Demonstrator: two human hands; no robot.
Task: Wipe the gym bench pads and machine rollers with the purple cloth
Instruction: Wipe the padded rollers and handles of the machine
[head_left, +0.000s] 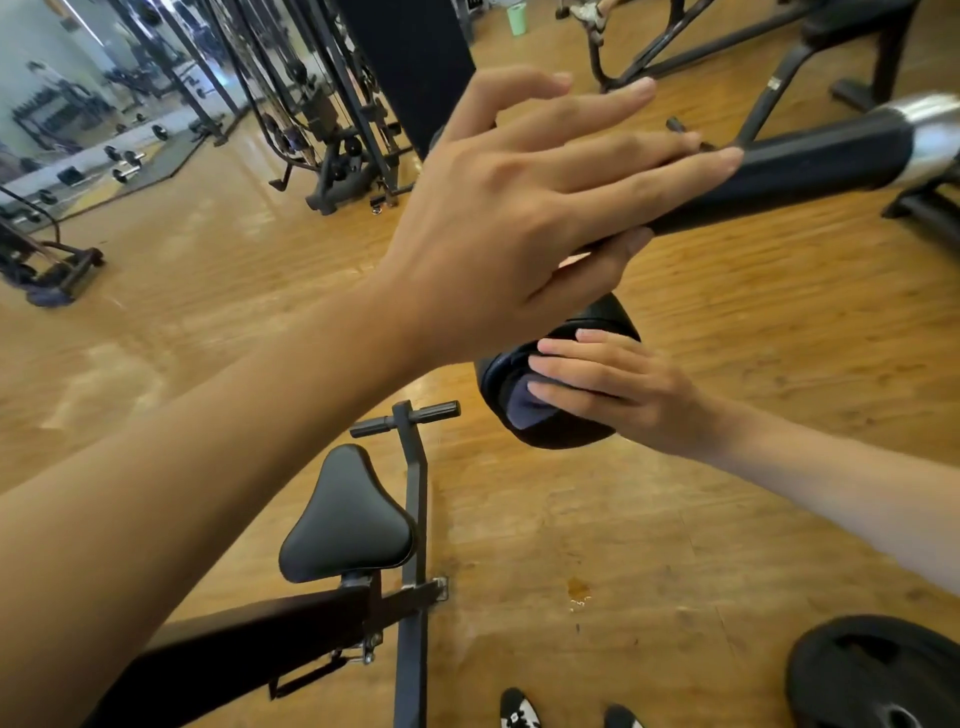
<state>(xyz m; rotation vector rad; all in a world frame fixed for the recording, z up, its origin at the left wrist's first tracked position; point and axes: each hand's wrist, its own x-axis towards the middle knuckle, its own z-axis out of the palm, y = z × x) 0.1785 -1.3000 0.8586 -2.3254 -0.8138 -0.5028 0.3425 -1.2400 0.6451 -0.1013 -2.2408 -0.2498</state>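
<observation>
My left hand (524, 208) lies on the black bar sleeve (810, 166) of a machine arm, fingers straight on top and the thumb underneath. Below it sits a round black roller pad (571, 431). My right hand (618, 389) presses the purple cloth (524, 408) flat against the roller's top with straight fingers; only a dark fold of cloth shows under the fingertips. A black bench seat pad (345, 519) stands lower left on its frame.
A black weight plate (872, 675) lies on the wooden floor at the bottom right. The bench frame with a footrest handle (405, 418) runs down the middle. Cable machines (332, 130) and dumbbells (124, 166) stand at the back left. My shoes (519, 712) show at the bottom.
</observation>
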